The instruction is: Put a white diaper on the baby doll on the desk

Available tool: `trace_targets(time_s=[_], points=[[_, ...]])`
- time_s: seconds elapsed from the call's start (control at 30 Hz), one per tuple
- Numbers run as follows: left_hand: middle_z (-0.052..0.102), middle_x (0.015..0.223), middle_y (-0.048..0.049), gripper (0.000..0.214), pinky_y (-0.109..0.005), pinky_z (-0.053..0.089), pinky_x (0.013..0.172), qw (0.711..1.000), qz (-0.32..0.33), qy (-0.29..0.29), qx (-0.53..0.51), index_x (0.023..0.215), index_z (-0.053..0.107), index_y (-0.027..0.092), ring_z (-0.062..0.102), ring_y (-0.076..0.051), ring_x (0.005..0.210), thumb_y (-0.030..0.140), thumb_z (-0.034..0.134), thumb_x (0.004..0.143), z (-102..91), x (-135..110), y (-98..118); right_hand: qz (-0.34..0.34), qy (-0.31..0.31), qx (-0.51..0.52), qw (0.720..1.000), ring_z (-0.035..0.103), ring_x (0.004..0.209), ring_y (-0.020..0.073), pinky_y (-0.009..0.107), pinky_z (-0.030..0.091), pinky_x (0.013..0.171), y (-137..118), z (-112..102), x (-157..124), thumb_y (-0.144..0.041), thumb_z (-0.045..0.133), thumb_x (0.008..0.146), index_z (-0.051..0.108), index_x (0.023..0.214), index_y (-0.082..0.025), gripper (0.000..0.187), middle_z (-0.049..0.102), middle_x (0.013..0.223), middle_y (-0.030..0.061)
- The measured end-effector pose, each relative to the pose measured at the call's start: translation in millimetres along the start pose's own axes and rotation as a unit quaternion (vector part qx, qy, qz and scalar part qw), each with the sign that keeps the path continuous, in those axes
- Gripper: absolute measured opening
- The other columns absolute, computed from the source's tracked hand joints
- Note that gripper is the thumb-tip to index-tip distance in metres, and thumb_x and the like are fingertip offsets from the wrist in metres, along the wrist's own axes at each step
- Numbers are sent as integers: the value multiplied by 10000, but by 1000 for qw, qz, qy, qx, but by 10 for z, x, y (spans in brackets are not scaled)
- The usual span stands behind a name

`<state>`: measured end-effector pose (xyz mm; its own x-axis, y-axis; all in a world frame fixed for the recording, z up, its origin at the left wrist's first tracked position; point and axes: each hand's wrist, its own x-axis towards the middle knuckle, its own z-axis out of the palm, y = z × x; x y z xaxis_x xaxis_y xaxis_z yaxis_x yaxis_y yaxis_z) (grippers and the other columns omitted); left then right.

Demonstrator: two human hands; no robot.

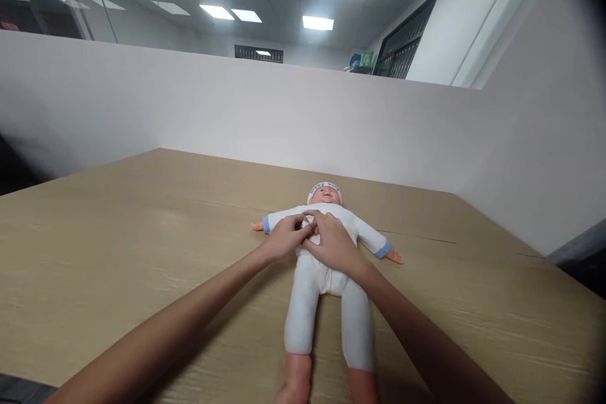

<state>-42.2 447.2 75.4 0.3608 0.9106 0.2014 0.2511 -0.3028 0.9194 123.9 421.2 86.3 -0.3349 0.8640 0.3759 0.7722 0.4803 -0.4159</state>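
The left hand (pixel 285 237) and right hand (pixel 334 243) are laid together at frame centre, fingers pinched on the chest of a baby doll's (pixel 326 278) white romper. The doll is stretched face-up on the wooden bench (pixel 118 252), enclosed by white partition walls (pixel 237 113).

Open tabletop (pixel 118 252) on both sides of the doll (pixel 301 303), white partition wall (pixel 237 120) behind and at right.
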Motion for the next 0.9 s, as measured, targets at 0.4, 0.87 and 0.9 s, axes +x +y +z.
trace_targets(time_s=[0.4, 0.87, 0.9], points=[[554, 928, 13, 478, -284, 444, 766, 983, 66, -2, -171, 1284, 465, 241, 542, -161, 850, 542, 659, 968, 86, -143, -344, 42, 67, 88, 993, 573, 855, 217, 330, 419, 786, 126, 42, -12, -202, 516, 945, 616, 1238, -246, 313, 576, 854, -4], [585, 915, -7, 226, -307, 434, 811, 984, 160, 72, 30, 1102, 585, 207, 518, -169, 832, 422, 570, 1037, 0, -487, 100, -64, 159, 138, 975, 579, 812, 214, 365, 493, 772, -266, -273, -417, -113, 465, 938, 648, 1021, -249, 242, 605, 951, 50], [617, 954, -24, 202, -314, 439, 825, 981, 180, 43, 52, 1074, 596, 207, 533, -177, 860, 401, 548, 1050, -8, -588, 184, -69, 139, 149, 977, 603, 836, 220, 372, 516, 780, -323, -327, -558, -130, 493, 946, 639, 1025, -259, 210, 620, 982, 57]])
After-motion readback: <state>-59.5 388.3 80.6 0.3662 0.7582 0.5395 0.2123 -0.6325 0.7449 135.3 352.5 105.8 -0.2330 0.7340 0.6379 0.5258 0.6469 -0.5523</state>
